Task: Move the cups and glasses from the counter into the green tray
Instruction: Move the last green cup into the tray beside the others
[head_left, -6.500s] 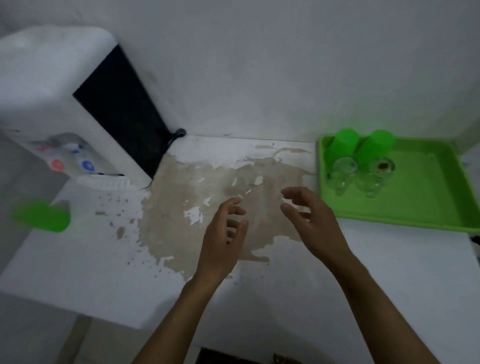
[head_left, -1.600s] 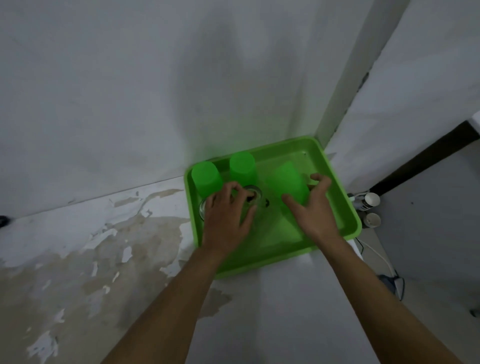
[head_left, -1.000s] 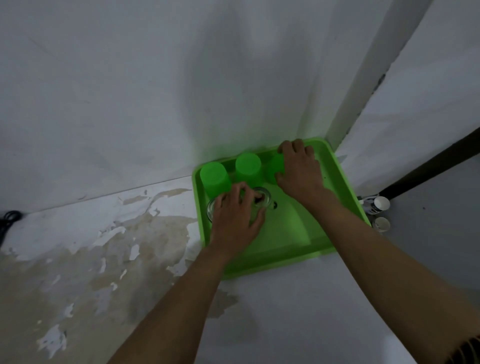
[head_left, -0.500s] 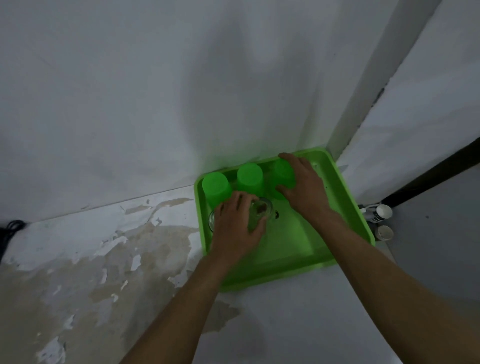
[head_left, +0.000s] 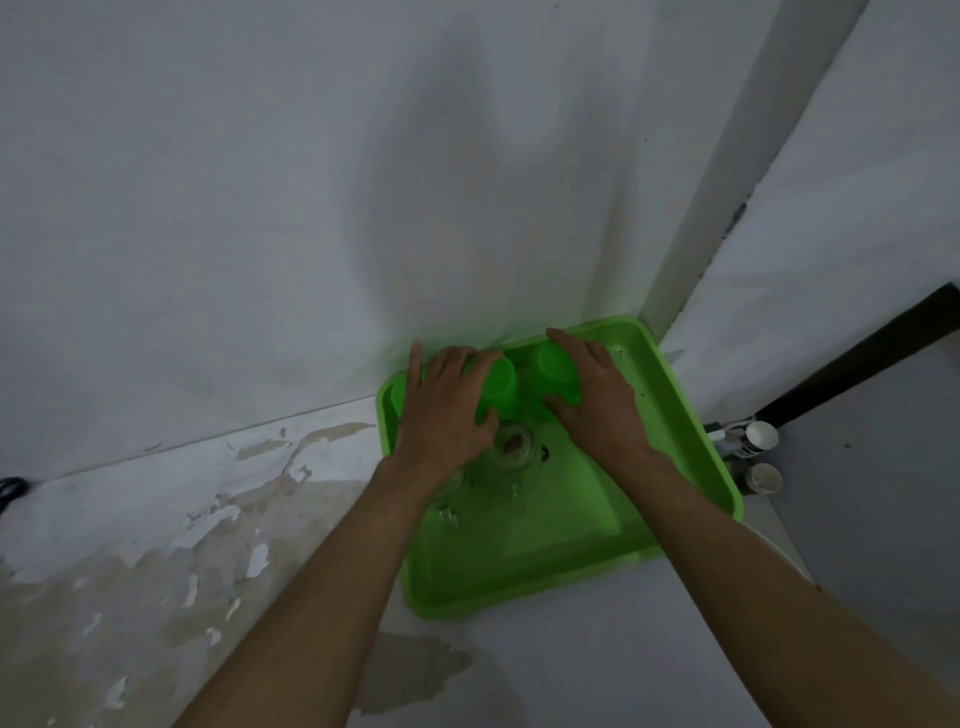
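Note:
The green tray (head_left: 519, 603) sits on the counter in the corner against the wall. Upside-down green cups stand along its back. My left hand (head_left: 441, 410) lies over the left cup (head_left: 397, 395), which is mostly hidden, with thumb and forefinger against the middle cup (head_left: 498, 384). My right hand (head_left: 592, 400) wraps the right cup (head_left: 558, 369), thumb in front and fingers behind. One clear glass (head_left: 511, 447) stands just in front of the cups between my hands. Another clear glass (head_left: 449, 488) is partly under my left wrist.
The white counter (head_left: 208, 545) has peeled, stained paint to the left of the tray. Two small white containers (head_left: 758, 436) (head_left: 763, 478) stand beyond the tray's right side. A black cable (head_left: 10, 488) shows at the far left edge. The wall rises close behind the tray.
My left hand has left the clear glass and moved back onto the left and middle green cups. My right hand stays on the right green cup, its wrist now further right.

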